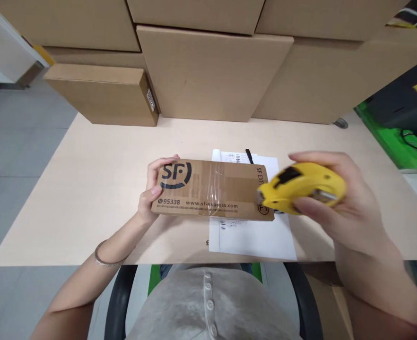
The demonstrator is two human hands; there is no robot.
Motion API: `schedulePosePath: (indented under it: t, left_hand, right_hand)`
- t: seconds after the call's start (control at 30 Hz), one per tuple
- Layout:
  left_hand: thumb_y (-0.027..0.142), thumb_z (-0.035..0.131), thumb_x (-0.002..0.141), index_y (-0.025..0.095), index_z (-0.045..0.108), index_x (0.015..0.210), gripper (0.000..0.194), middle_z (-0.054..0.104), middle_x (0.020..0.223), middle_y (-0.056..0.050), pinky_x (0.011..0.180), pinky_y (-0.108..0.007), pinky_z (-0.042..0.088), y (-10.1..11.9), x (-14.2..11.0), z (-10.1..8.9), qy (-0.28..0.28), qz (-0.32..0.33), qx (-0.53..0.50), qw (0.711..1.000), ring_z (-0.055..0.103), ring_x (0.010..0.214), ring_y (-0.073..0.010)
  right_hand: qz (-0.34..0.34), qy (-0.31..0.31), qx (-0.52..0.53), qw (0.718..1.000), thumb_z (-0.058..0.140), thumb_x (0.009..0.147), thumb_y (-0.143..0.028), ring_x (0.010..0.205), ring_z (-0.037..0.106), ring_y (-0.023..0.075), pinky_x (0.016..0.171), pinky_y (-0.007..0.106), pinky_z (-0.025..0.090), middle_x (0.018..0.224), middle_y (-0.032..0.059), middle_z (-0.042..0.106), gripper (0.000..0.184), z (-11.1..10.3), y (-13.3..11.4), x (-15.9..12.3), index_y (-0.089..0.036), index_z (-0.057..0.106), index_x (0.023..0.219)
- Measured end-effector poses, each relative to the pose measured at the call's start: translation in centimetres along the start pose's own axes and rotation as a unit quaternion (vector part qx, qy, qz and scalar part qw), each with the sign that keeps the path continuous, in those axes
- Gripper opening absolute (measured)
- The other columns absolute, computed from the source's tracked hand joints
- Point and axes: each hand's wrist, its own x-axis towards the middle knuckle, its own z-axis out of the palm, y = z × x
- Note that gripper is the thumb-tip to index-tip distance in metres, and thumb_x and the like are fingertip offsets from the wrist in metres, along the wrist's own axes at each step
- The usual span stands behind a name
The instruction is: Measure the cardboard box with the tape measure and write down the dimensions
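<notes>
A brown cardboard box [208, 189] with black SF Express print and clear tape across its middle is held up over the table, slightly tilted. My left hand [153, 190] grips its left end, thumb on the printed face and fingers behind. My right hand [346, 203] is closed around a yellow utility knife [302, 189] with a black slider. The knife's metal nose points left, over the box's right end. Whether it touches the cardboard, and whether the blade is out, I cannot tell. The right hand is a little blurred.
Printed white papers [254, 241] lie under the box, with a black pen [248, 156] behind it. Large cardboard boxes [208, 75] are stacked along the table's [98, 189] back edge. A smaller brown box [102, 97] stands at the back left. Black chair armrests [121, 302] flank me.
</notes>
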Motion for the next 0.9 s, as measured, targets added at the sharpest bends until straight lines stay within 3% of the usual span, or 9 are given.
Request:
schedulePosePath:
  t: [0.13, 0.23, 0.37, 0.5, 0.63, 0.77, 0.9]
  left_hand:
    - [0.071, 0.041, 0.097, 0.029, 0.072, 0.109, 0.053, 0.074, 0.109, -0.004, 0.102, -0.049, 0.057, -0.1, 0.4, 0.5, 0.039, -0.024, -0.05, 0.998, 0.07, 0.11, -0.0291]
    - [0.072, 0.048, 0.097, 0.027, 0.071, 0.104, 0.051, 0.075, 0.097, -0.002, 0.093, -0.041, 0.059, -0.1, 0.5, 0.3, 0.063, -0.042, -0.062, 0.995, 0.072, 0.102, -0.0259]
    - [0.061, 0.062, 0.094, 0.025, 0.068, 0.091, 0.036, 0.071, 0.084, 0.0, 0.077, -0.035, 0.058, -0.2, 0.5, -0.4, 0.07, -0.035, -0.044, 0.996, 0.071, 0.086, -0.0222]
    - [0.056, 0.073, 0.084, 0.026, 0.069, 0.1, 0.034, 0.071, 0.096, -0.001, 0.076, -0.036, 0.056, -0.3, 0.7, -0.8, 0.025, -0.026, -0.024, 0.999, 0.067, 0.086, -0.0219]
    - [0.051, 0.077, 0.081, 0.029, 0.068, 0.102, 0.032, 0.07, 0.096, 0.001, 0.072, -0.034, 0.055, -0.2, 1.0, -1.0, -0.002, -0.045, -0.046, 0.998, 0.067, 0.085, -0.0209]
    - [0.051, 0.079, 0.081, 0.03, 0.068, 0.102, 0.032, 0.071, 0.096, 0.001, 0.072, -0.036, 0.058, -0.1, 1.3, -1.3, -0.031, -0.048, -0.052, 0.997, 0.069, 0.085, -0.0225]
    - [0.051, 0.079, 0.082, 0.03, 0.069, 0.104, 0.032, 0.072, 0.099, 0.0, 0.071, -0.035, 0.058, -0.2, 1.4, -1.5, -0.043, -0.039, -0.058, 0.997, 0.07, 0.085, -0.0211]
  right_hand:
    - [-0.172, -0.168, -0.035, 0.97, 0.069, 0.098, -0.046, 0.116, 0.071, 0.0272, 0.096, 0.042, 0.059, 0.139, 0.0069, 0.069, 0.043, 4.8, -4.1, 5.6, -0.029, 0.06, 0.137]
    - [-0.21, -0.289, -0.06, 0.932, 0.058, 0.106, -0.04, 0.122, 0.068, 0.0241, 0.1, 0.04, 0.054, 0.15, 0.0045, 0.063, 0.037, 8.4, -6.2, 8.4, -0.028, 0.053, 0.141]
    - [-0.207, -0.34, -0.078, 0.914, 0.056, 0.107, -0.036, 0.114, 0.07, 0.021, 0.095, 0.036, 0.052, 0.151, 0.0019, 0.063, 0.034, 9.8, -6.8, 9.3, -0.03, 0.052, 0.14]
    - [-0.196, -0.313, -0.083, 0.925, 0.061, 0.104, -0.036, 0.107, 0.073, 0.0213, 0.088, 0.035, 0.055, 0.139, 0.0006, 0.071, 0.038, 7.1, -4.7, 8.2, -0.035, 0.055, 0.142]
    - [-0.128, -0.237, -0.103, 0.958, 0.073, 0.097, -0.039, 0.097, 0.077, 0.0239, 0.078, 0.035, 0.059, 0.121, 0.0026, 0.078, 0.04, 1.6, -0.9, 5.3, -0.035, 0.066, 0.136]
    - [-0.087, -0.124, -0.117, 0.982, 0.081, 0.09, -0.035, 0.093, 0.077, 0.023, 0.073, 0.034, 0.061, 0.118, 0.0021, 0.079, 0.041, -3.7, 2.9, 1.8, -0.038, 0.069, 0.129]
    - [-0.047, -0.099, -0.108, 0.988, 0.08, 0.09, -0.034, 0.093, 0.076, 0.0231, 0.072, 0.036, 0.062, 0.12, 0.0021, 0.077, 0.039, -5.3, 4.5, 0.5, -0.04, 0.068, 0.127]
